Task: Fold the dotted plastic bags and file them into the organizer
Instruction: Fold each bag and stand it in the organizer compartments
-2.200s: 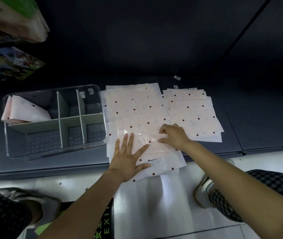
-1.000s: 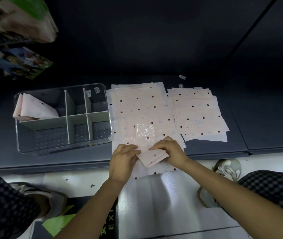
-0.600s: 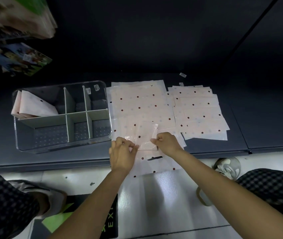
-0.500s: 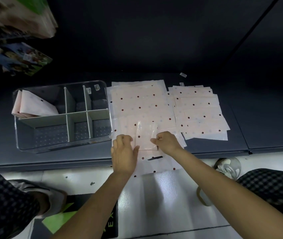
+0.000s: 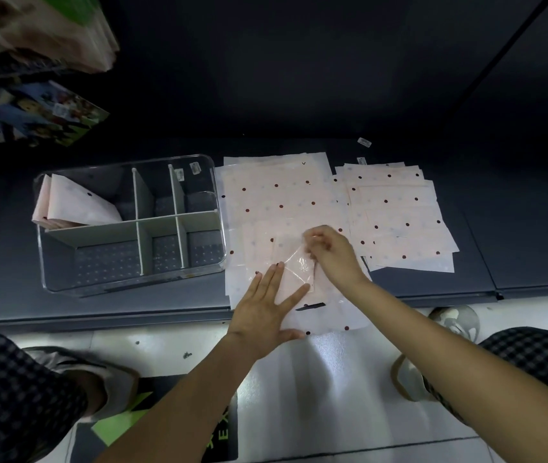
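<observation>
Pressing flat with straight fingers, the left hand (image 5: pixel 265 305) pins a partly folded dotted bag (image 5: pixel 294 272) atop the nearer pile (image 5: pixel 279 198); the right hand (image 5: pixel 331 252) pinches its raised corner. Left of the pile, the organizer (image 5: pixel 129 285) holds folded bags (image 5: pixel 72 205) in its far-left compartment.

I see a small folded dotted bag (image 5: pixel 294 272) at frame centre, glossy pale pink, lying on a flat stack of unfolded dotted bags (image 5: pixel 279 198); a second flat stack (image 5: pixel 399 215) lies to its right. At left sits the clear organizer (image 5: pixel 125 225) with grey dividers, folded bags (image 5: pixel 72 205) leaning in its upper-left compartment.
</observation>
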`<act>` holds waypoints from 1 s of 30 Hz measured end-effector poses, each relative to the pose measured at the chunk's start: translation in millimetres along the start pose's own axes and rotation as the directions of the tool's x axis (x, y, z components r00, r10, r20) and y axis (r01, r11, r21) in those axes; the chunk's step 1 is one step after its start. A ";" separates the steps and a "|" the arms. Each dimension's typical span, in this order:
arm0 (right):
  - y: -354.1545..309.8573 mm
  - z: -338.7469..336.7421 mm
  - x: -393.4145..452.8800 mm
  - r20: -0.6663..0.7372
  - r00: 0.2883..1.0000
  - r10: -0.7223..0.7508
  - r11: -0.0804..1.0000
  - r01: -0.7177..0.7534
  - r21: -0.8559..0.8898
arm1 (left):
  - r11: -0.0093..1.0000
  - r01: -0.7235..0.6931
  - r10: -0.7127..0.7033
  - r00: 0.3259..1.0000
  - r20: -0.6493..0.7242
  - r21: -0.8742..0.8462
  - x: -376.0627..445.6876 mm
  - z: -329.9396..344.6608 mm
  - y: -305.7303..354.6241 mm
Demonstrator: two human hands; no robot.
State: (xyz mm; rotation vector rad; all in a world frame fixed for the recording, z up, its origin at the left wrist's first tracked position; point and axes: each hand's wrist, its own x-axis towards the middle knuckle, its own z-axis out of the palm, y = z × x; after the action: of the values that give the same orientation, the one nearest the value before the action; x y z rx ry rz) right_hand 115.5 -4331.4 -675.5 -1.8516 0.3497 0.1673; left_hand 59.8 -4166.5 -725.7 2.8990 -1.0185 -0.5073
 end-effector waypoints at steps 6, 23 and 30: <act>-3.9 18.7 23.7 0.438 0.865 0.245 0.865 -0.399 0.303 | 0.999 0.002 -0.001 1.000 0.002 -0.036 -0.4 0.4 0.1; -16.2 6.4 68.2 0.376 0.909 0.179 0.553 0.223 -0.803 | 0.991 0.001 -0.004 1.000 -0.019 -0.135 0.2 1.7 -6.2; -43.2 -16.7 51.3 0.429 0.889 0.163 0.862 0.084 -0.500 | 0.664 0.009 -0.391 0.857 -0.336 -0.748 -11.9 -32.9 -11.8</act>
State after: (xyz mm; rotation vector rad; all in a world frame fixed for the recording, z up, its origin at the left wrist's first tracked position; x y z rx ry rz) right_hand 176.9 -4343.5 -646.0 -2.2442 0.0017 0.7821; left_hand 68.5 -4152.6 -692.7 2.2103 -0.2838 -0.1197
